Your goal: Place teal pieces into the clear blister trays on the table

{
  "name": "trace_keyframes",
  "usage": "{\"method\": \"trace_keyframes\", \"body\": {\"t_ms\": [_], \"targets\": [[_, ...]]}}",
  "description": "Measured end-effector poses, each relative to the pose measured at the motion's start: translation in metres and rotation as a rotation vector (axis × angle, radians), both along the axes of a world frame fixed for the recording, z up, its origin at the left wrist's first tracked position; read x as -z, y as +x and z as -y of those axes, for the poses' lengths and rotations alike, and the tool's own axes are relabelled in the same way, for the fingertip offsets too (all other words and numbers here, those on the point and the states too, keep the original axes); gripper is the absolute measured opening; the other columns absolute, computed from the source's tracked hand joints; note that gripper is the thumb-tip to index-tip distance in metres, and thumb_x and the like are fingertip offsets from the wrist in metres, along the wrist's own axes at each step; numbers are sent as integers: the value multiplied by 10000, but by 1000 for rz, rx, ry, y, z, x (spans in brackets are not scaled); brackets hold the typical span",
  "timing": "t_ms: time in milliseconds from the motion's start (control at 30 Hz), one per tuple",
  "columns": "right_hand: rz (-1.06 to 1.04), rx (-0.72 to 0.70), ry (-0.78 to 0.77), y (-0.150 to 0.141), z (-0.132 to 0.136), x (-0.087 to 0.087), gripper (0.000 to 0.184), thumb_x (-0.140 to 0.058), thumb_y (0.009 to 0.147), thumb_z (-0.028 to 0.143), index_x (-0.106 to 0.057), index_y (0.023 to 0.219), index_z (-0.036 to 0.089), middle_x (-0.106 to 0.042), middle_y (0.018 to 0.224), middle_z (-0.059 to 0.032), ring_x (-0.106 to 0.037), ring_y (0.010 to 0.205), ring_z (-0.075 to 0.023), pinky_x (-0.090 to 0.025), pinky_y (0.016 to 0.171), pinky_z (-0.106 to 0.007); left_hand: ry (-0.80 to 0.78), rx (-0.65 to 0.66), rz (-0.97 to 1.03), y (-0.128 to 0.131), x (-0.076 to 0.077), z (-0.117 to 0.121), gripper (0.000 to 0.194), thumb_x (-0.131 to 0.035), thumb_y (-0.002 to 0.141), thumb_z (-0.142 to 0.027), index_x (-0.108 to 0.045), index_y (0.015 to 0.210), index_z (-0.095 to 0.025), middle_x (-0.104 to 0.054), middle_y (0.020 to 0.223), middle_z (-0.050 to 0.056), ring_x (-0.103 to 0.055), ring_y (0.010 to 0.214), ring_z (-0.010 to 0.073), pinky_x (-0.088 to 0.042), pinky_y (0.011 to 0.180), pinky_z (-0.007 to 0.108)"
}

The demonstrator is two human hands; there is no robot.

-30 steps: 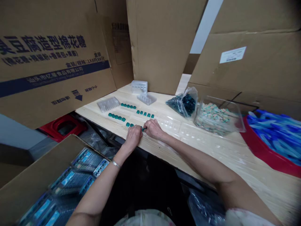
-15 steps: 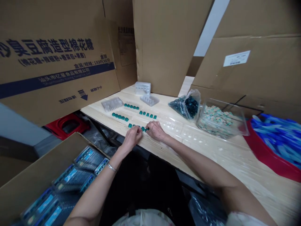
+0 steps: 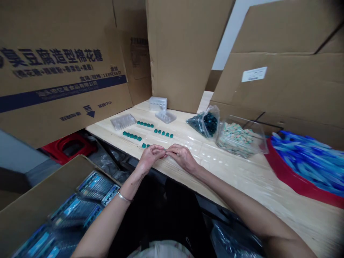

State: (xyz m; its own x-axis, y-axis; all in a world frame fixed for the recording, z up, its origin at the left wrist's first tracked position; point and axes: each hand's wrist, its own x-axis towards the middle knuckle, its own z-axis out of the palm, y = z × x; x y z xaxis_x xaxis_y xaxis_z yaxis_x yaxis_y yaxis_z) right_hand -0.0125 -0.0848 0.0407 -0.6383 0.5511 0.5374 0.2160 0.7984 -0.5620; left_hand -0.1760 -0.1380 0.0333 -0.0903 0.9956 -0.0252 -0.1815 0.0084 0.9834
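Note:
My left hand (image 3: 150, 158) and my right hand (image 3: 182, 157) sit over the wooden tabletop (image 3: 268, 186), their fingertips meeting. Whatever lies between those fingertips is hidden. Just beyond my left hand, a short row of small teal pieces (image 3: 145, 145) ends under my fingers. Farther back lie three more rows of teal pieces (image 3: 131, 135) (image 3: 145, 124) (image 3: 163, 133). A transparent plastic tray (image 3: 123, 122) rests left of them, and a thin formed plastic sheet (image 3: 193, 143) lies beyond my right hand.
Two small transparent trays (image 3: 158, 103) stand at the back. To the right are a bag of dark teal pieces (image 3: 205, 122), a transparent box of pale pieces (image 3: 236, 138) and a red tub of blue items (image 3: 306, 161). A carton of blue-labelled packs (image 3: 80, 211) sits lower left.
My hands have drawn closer, fingertips now meeting, and the teal piece earlier visible at my right fingertips is hidden. The view has shifted slightly.

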Motion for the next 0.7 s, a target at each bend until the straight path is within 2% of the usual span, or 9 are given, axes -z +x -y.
{"method": "trace_keyframes", "body": {"t_ms": [100, 233, 300, 433, 533, 600, 700], "targets": [[26, 113, 142, 24, 16, -7, 213, -447, 901, 204, -649, 971, 194, -629, 905, -48, -602, 830, -124, -477, 752, -231, 7, 55, -6, 24, -17, 2, 333, -736, 638, -306, -567, 857, -121, -692, 696, 41, -667, 698, 154, -486, 730, 269], [284, 381, 410, 62, 39, -14, 244, -383, 913, 182, -609, 1003, 156, -615, 947, -86, -595, 784, -149, -468, 700, -257, 36, 142, -63, 66, -34, 1, 329, -731, 627, -319, -570, 843, -131, -696, 713, 38, -671, 711, 169, -503, 736, 284], [405, 510, 467, 81, 52, -16, 237, -372, 910, 169, -593, 987, 139, -606, 943, -95, -588, 755, -153, -461, 684, -265, 66, 200, -137, 89, -38, 0, 316, -716, 630, -334, -572, 832, -138, -694, 716, 37, -671, 711, 178, -510, 726, 291], [453, 666, 397, 125, 75, -14, 209, -397, 894, 160, -552, 1033, 139, -581, 974, -77, -586, 764, -136, -461, 669, -236, 130, 316, -267, 142, -36, -2, 295, -661, 668, -346, -584, 873, -148, -692, 714, 33, -665, 719, 186, -511, 726, 305], [431, 756, 352, 160, 92, -13, 204, -420, 880, 169, -564, 1023, 145, -585, 961, -79, -590, 743, -137, -464, 657, -242, 112, 432, -209, 182, -36, 1, 292, -674, 650, -295, -584, 876, -134, -687, 697, 30, -656, 696, 171, -511, 729, 303], [299, 814, 275, 183, 104, -14, 198, -420, 873, 163, -593, 969, 157, -601, 937, -79, -597, 776, -145, -467, 675, -242, 53, 530, -114, 205, -39, 8, 330, -695, 636, -255, -583, 916, -121, -693, 726, 41, -656, 702, 164, -511, 756, 308], [-116, 851, 73, 212, 118, -18, 191, -447, 853, 173, -636, 876, 175, -633, 885, -66, -604, 801, -147, -480, 672, -238, -67, 668, 81, 233, -46, 17, 372, -696, 669, -245, -574, 995, -114, -702, 851, 88, -666, 778, 172, -499, 841, 338]]}}
